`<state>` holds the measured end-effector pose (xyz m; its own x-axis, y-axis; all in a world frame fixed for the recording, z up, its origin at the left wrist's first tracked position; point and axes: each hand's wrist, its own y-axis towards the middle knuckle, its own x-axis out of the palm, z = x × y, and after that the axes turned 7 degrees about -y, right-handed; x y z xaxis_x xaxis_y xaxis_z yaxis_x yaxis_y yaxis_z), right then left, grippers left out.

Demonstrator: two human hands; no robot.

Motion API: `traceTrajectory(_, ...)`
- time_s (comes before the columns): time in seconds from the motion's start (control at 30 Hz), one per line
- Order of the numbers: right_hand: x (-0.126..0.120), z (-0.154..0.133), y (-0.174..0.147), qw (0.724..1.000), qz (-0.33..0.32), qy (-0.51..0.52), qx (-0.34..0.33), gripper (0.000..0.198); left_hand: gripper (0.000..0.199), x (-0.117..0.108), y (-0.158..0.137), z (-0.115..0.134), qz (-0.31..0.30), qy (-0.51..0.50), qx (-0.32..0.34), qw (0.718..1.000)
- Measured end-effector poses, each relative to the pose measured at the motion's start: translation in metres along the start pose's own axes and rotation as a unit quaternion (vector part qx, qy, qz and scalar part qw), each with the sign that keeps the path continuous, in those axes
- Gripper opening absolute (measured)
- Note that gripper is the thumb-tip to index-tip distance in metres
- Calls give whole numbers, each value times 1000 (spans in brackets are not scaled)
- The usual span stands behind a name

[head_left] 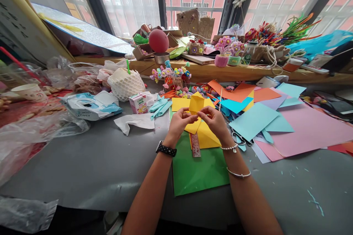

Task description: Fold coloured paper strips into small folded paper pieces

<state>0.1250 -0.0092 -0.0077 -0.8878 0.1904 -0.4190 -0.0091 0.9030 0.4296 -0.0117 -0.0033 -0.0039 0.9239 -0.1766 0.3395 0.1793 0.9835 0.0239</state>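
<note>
Between both hands, above the table, is a piece of folded yellow paper (196, 103) with creases across it. My left hand (183, 119) pinches its lower left edge, and my right hand (211, 115) pinches the lower right. Below them, more yellow paper (206, 136) rests on a green sheet (201, 176). A small patterned ruler (195, 145) lies across the yellow and green. The fingertips hide the bottom edge of the folded piece.
To the right lie light blue sheets (253, 120), pink paper (311, 128) and scissors (238, 138). A wet-wipe pack (89, 105), a small carton (138, 103) and a white tissue (136, 122) are on the left. Craft flowers (171, 73) stand behind, before a cluttered ledge (110, 61).
</note>
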Motion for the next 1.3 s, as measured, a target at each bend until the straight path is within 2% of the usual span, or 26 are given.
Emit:
traceTrajectory(0.13, 3, 0, 0, 1000, 21, 17, 6, 20, 47, 0, 0, 0, 5, -1, 8, 1000)
traceTrajectory(0.27, 4, -1, 1, 997, 59, 47, 23, 35, 44, 0, 0, 2, 19, 3, 23, 1000)
traceTrajectory(0.43, 3, -1, 0, 999, 43, 3, 21, 25, 43, 0, 0, 3, 12, 5, 27, 1000)
traceTrajectory(0.9, 3, -1, -1, 997, 71, -17, 15, 26, 45, 1, 0, 2, -6, -3, 12, 1000)
traceTrajectory(1.1, 3, 0, 0, 998, 58, -4, 23, 27, 44, 0, 0, 1, -16, 4, 18, 1000)
traceTrajectory(1.3, 1, -2, -1, 1000, -12, 18, 8, 26, 44, 0, -1, 2, -42, 30, 20, 998)
